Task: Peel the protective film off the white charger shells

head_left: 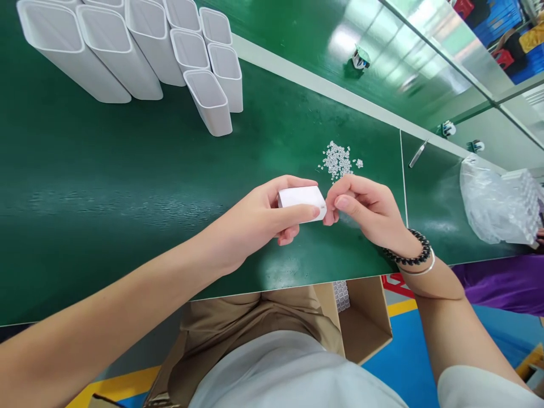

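Note:
My left hand [259,218] is closed around a small white box-shaped piece [301,198], with the thumb along its near side. Just at the right end of that piece, my right hand [368,207] has its fingers curled and pinched together. Whatever they hold, if anything, is too small or hidden to make out. Beyond my right hand lies a loose heap of small clear plastic bits [337,160] on the green tabletop [272,141].
Several tall white open-topped containers [208,105] stand at the back left. A slim pen-like tool [419,153] and a clear plastic bag [488,198] lie to the right. An open cardboard box [368,328] sits below the table edge. A person's purple sleeve [501,283] shows at the right.

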### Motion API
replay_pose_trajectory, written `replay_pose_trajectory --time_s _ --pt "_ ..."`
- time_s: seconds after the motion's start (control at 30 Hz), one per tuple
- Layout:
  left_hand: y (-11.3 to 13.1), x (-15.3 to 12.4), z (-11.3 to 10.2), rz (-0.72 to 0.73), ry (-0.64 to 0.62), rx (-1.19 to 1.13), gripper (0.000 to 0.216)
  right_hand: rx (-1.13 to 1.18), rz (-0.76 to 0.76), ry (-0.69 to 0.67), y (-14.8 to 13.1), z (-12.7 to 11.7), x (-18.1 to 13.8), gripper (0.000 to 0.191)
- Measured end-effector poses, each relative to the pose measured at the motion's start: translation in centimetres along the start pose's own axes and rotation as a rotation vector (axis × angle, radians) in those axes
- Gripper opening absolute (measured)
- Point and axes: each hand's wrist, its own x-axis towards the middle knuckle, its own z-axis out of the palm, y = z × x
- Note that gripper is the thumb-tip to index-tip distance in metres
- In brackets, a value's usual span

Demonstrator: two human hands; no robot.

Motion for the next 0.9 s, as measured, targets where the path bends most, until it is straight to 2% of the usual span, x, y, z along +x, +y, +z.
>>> replay_pose_trajectory --time_s 0.07,0.13,0.23,0.6,0.9 --pt "0.0 0.0 0.1 0.008 0.020 0.005 0.042 -0.091 -0.096 0.089 -0.1 0.2 -0.2 0.004" --pt "0.0 0.1 0.2 0.015 0.031 0.007 0.042 -0.222 -0.207 0.138 -0.2 0.4 -0.3 0.011" --pt "0.0 0.0 0.2 0.026 0.033 0.015 0.039 -0.403 -0.322 0.125 -0.2 0.5 -0.3 0.013" --pt "-0.7 0.2 0.2 0.073 0.078 0.103 0.038 -0.662 -0.402 0.057 0.2 0.7 -0.3 0.012" --pt "-0.6 0.4 0.3 0.076 0.043 0.026 0.038 -0.808 -0.555 0.124 1.3 0.9 -0.2 0.014"
